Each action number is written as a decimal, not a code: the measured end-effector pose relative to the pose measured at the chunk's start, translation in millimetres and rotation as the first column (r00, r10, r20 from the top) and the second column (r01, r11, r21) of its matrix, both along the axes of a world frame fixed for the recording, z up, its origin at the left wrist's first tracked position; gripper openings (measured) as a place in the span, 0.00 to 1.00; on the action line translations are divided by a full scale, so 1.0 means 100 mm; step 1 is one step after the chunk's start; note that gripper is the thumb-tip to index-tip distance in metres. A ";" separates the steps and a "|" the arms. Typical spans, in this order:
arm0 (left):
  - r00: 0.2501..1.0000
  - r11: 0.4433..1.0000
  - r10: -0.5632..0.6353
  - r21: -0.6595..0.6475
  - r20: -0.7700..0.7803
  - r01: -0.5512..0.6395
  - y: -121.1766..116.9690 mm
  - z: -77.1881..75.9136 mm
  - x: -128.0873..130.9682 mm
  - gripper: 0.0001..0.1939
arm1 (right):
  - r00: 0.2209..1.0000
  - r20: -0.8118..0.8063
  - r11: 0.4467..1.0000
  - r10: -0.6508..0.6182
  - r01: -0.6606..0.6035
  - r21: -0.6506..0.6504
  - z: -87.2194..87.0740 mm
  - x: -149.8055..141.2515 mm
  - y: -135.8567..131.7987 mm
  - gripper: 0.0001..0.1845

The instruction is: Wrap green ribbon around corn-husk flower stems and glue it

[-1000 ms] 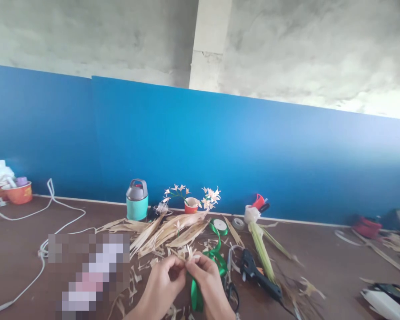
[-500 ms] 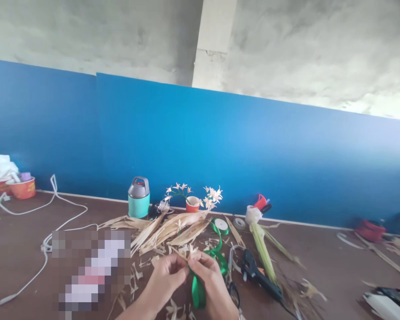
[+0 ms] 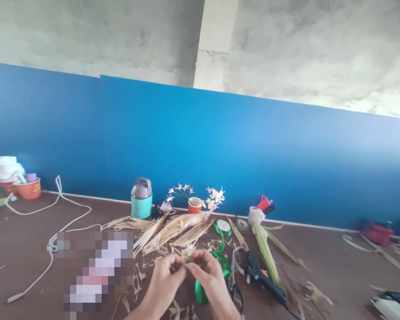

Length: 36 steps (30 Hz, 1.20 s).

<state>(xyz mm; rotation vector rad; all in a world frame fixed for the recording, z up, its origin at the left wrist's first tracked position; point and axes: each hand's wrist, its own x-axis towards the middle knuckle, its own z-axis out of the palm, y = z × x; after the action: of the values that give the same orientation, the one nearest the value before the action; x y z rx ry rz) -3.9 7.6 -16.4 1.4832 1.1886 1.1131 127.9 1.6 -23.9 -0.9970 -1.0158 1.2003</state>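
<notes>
My left hand (image 3: 166, 278) and my right hand (image 3: 208, 275) meet fingertip to fingertip low in the middle, both closed in a pinch. A tiny bit of green shows between the fingertips, with something pale just behind it; the rest is hidden by my fingers. Green ribbon (image 3: 200, 293) hangs in a loop under my right hand. More of it runs along that hand's far side up to a ribbon spool (image 3: 223, 226). Beyond my hands lie dry corn husks (image 3: 176, 233), and small husk scraps (image 3: 138, 278) are scattered round them.
A black glue gun (image 3: 265, 278) lies right of my hands, beside a green husk stalk (image 3: 266, 253). At the back stand a turquoise flask (image 3: 142, 198) and a red paper cup (image 3: 195, 206) with pale husk flowers (image 3: 215, 198). A white cable (image 3: 50, 242) crosses the left side.
My fingertips have drawn closer together. The pale flower and thin strip that showed above them are now mostly hidden, and the view has shifted slightly.
</notes>
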 end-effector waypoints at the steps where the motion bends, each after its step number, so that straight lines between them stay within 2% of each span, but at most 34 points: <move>1: 1.000 1.000 -0.005 -0.023 0.026 0.006 0.02 0.00 -0.01 0.09 | 0.998 0.052 1.000 -0.026 0.026 0.002 0.01 0.01 0.01 0.17; 4: 0.994 0.996 -0.034 -0.077 0.108 0.043 0.04 0.01 -0.02 0.10 | 0.988 0.136 0.997 -0.070 0.071 -0.004 0.04 0.02 0.01 0.17; 11: 0.953 0.980 -0.045 -0.170 0.300 0.100 0.02 0.03 -0.02 0.11 | 0.999 -0.026 0.987 0.045 -0.049 -0.153 0.08 0.00 -0.03 0.16; 15: 0.944 0.967 -0.071 -0.210 0.322 0.144 0.03 0.05 -0.03 0.13 | 0.996 -0.048 0.978 0.077 -0.085 -0.193 0.07 0.04 -0.02 0.14; 18: 0.955 0.958 -0.095 -0.237 0.283 0.165 0.03 0.08 -0.04 0.12 | 0.986 -0.097 0.970 0.138 -0.155 -0.187 0.06 0.07 0.00 0.12; 22: 0.977 0.961 -0.111 -0.233 0.181 0.152 0.04 0.10 -0.04 0.10 | 0.970 -0.130 0.966 0.206 -0.222 -0.129 0.04 0.07 0.01 0.13; 27: 0.982 0.961 -0.154 -0.215 0.111 0.175 0.05 0.05 -0.02 0.09 | 0.992 -0.094 0.982 0.087 -0.101 -0.158 0.00 0.02 0.00 0.17; 32: 0.978 0.949 -0.194 -0.239 0.073 0.206 0.06 0.00 -0.02 0.08 | 0.997 -0.006 0.983 0.077 -0.077 -0.165 0.00 0.01 -0.02 0.18; 36: 0.985 0.982 -0.156 -0.113 -0.066 0.148 0.03 0.01 -0.03 0.05 | 0.986 0.163 0.994 0.024 -0.007 -0.106 -0.03 0.00 0.00 0.18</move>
<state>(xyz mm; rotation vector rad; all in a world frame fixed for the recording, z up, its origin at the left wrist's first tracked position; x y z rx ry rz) -6.8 10.4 -15.5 1.5164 1.1474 0.8837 128.1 1.2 -26.8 -1.1882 -1.0997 1.2094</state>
